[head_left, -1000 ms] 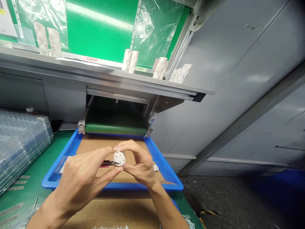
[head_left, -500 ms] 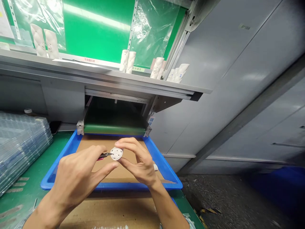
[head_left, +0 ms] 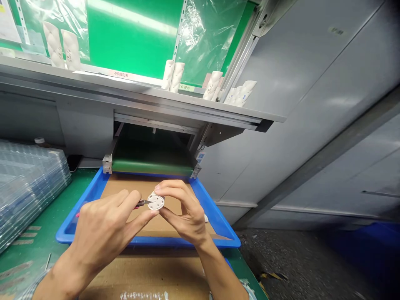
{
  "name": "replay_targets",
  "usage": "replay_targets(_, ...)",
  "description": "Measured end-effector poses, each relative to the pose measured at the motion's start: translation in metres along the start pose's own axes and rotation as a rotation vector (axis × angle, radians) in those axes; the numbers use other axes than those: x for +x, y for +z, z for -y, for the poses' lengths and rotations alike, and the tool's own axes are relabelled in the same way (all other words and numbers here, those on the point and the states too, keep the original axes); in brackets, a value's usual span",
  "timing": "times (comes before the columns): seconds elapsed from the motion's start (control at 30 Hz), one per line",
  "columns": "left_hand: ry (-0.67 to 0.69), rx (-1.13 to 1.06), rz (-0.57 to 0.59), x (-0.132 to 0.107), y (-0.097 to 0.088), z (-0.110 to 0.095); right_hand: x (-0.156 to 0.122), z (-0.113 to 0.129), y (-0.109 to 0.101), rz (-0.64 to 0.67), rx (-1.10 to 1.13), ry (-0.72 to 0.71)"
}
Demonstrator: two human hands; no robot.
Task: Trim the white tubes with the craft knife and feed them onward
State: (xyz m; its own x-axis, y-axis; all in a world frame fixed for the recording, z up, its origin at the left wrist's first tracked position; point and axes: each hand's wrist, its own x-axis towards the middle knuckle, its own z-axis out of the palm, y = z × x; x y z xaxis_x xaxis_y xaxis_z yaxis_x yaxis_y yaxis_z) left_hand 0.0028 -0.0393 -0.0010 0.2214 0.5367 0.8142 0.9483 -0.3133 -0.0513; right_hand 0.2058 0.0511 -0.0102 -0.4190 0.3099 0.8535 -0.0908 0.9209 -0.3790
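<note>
Between the thumb and fingers of my right hand (head_left: 184,212) is a round white plastic part (head_left: 157,202), its flat end with several small holes turned toward me. My left hand (head_left: 108,221) is closed round a slim pointed metal tool (head_left: 143,203) with a bit of pink on its handle; most of it is hidden, so I cannot tell its exact kind. The tool's tip touches the holed face, and my left thumb rests at the part's lower rim. Both hands are above a blue tray (head_left: 229,237) lined with cardboard (head_left: 125,183).
Behind the tray a green conveyor belt (head_left: 153,166) ends under a metal shelf (head_left: 187,102). Several white twisted tubes (head_left: 176,77) stand on that shelf. Stacked clear plastic trays (head_left: 31,183) sit at left. Another white piece (head_left: 206,218) lies partly hidden behind my right hand.
The view has shifted slightly. Both hands keep their hold, and the tool's tip has moved a little farther across the white part's face.
</note>
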Motion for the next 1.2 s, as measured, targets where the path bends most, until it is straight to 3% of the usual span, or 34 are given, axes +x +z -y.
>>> replay_targets(0.5, -0.046, -0.077, 0.003, 0.001, -0.001, -0.004, -0.002, 0.002, 0.007, -0.092, -0.133, -0.095)
replay_targets(0.77, -0.039, -0.247, 0.079, -0.002, 0.002, -0.004, -0.002, 0.003, 0.014, -0.155, -0.219, -0.148)
replay_targets(1.03, -0.082, -0.35, -0.048, 0.0, 0.003, -0.002, -0.006, -0.001, 0.018, -0.126, -0.114, -0.099)
replay_targets(1.2, -0.082, -0.46, 0.019, -0.002, 0.003, -0.002, -0.007, -0.001, 0.019, -0.076, -0.013, -0.071)
